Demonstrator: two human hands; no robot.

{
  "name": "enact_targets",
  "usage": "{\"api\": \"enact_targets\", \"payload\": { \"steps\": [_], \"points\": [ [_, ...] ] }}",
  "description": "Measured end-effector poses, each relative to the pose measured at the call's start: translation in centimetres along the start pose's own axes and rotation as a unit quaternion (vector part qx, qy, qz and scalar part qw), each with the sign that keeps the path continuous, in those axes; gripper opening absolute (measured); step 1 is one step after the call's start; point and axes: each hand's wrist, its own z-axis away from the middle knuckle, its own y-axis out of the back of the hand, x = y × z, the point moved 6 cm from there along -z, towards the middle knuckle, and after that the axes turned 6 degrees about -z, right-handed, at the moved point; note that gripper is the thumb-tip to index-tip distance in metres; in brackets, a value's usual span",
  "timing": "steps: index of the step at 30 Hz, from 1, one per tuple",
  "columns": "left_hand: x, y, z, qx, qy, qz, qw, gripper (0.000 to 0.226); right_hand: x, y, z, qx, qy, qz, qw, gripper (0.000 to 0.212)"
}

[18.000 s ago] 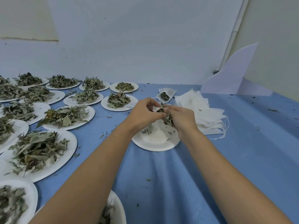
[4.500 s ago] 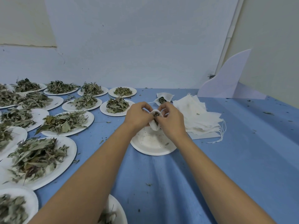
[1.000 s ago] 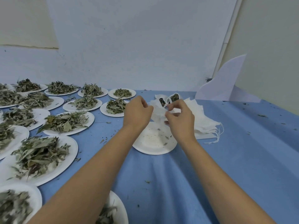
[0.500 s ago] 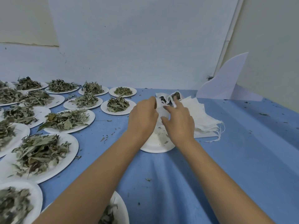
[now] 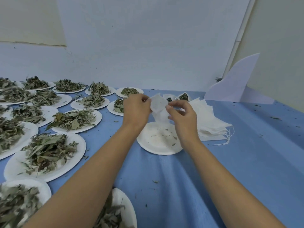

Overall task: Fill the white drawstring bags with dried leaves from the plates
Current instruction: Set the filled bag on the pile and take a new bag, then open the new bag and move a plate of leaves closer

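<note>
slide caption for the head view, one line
Left hand and right hand hold a white bag over a nearly bare plate beside plates of leaves.

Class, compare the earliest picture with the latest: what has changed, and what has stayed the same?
The bag stuffed earlier was let go at the back, beside the first filled bag. The left hand and right hand now pinch a fresh empty bag above the emptied plate. Heaped plates and bag stack stayed put.

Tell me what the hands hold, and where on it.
One white drawstring bag: the left hand pinches its upper left edge, the right hand its right edge.
</note>
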Motion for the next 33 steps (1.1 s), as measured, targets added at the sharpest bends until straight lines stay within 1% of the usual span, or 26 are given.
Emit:
{"api": "enact_targets", "payload": {
  "steps": [1, 2, 3, 4, 5, 6, 7, 8, 9, 11, 14, 18, 22, 25, 29, 33],
  "points": [
    [-0.4, 0.7, -0.3, 0.020, 0.006, -0.018, 1.000, 0.024, -0.2, -0.7, 0.2, -0.036, -0.022, -0.008, 0.999, 0.006],
    [-0.7, 1.4, -0.5, 0.039, 0.010, -0.031, 0.999, 0.024, -0.1, -1.9, 0.7, -0.103, -0.065, 0.004, 0.993, 0.005],
    [-0.9, 2.1, -0.7, 0.057, 0.013, -0.040, 0.997, 0.024, 0.2, -3.3, 1.5, -0.192, -0.123, 0.038, 0.973, 0.006],
    [-1.0, 2.7, -0.7, 0.073, 0.014, -0.045, 0.996, 0.024, 0.7, -4.6, 2.9, -0.291, -0.184, 0.088, 0.935, 0.006],
    [-1.1, 3.2, -0.7, 0.087, 0.013, -0.049, 0.995, 0.024, 1.2, -5.8, 4.6, -0.385, -0.236, 0.141, 0.881, 0.007],
    [-1.0, 3.7, -0.7, 0.098, 0.009, -0.049, 0.994, 0.023, 1.6, -6.7, 6.3, -0.461, -0.273, 0.186, 0.824, 0.008],
    [-0.9, 4.1, -0.6, 0.106, 0.003, -0.045, 0.993, 0.023, 1.9, -7.3, 7.7, -0.515, -0.296, 0.220, 0.774, 0.013],
    [-0.9, 4.4, -0.6, 0.112, -0.003, -0.041, 0.993, 0.023, 2.2, -7.8, 8.8, -0.547, -0.308, 0.246, 0.738, 0.017],
    [-0.8, 4.6, -0.5, 0.116, -0.008, -0.039, 0.992, 0.023, 2.3, -8.2, 9.4, -0.565, -0.315, 0.264, 0.716, 0.018],
    [-0.9, 4.7, -0.5, 0.122, -0.011, -0.037, 0.992, 0.023, 2.3, -8.7, 10.3, -0.583, -0.321, 0.273, 0.695, 0.014],
    [-1.1, 4.7, -0.5, 0.118, -0.005, -0.033, 0.992, 0.021, 2.3, -9.1, 11.1, -0.592, -0.322, 0.275, 0.686, 0.007],
    [-1.1, 4.5, -0.5, 0.118, -0.003, -0.023, 0.993, 0.022, 2.9, -9.5, 11.4, -0.579, -0.324, 0.278, 0.695, 0.006],
    [-1.0, 4.3, -0.5, 0.111, -0.007, -0.014, 0.994, 0.023, 2.8, -8.7, 9.9, -0.515, -0.327, 0.286, 0.739, 0.005],
    [-0.9, 4.3, -0.6, 0.116, -0.007, -0.012, 0.993, 0.023, 2.6, -7.3, 8.0, -0.463, -0.317, 0.314, 0.766, 0.014],
    [-0.7, 4.2, -0.7, 0.113, -0.004, -0.007, 0.994, 0.023, 2.7, -6.1, 6.9, -0.426, -0.335, 0.287, 0.790, 0.019],
    [0.0, 4.5, -1.1, 0.111, -0.008, -0.008, 0.994, 0.024, 2.9, -5.5, 5.9, -0.390, -0.341, 0.245, 0.819, 0.032]
  ]
}}
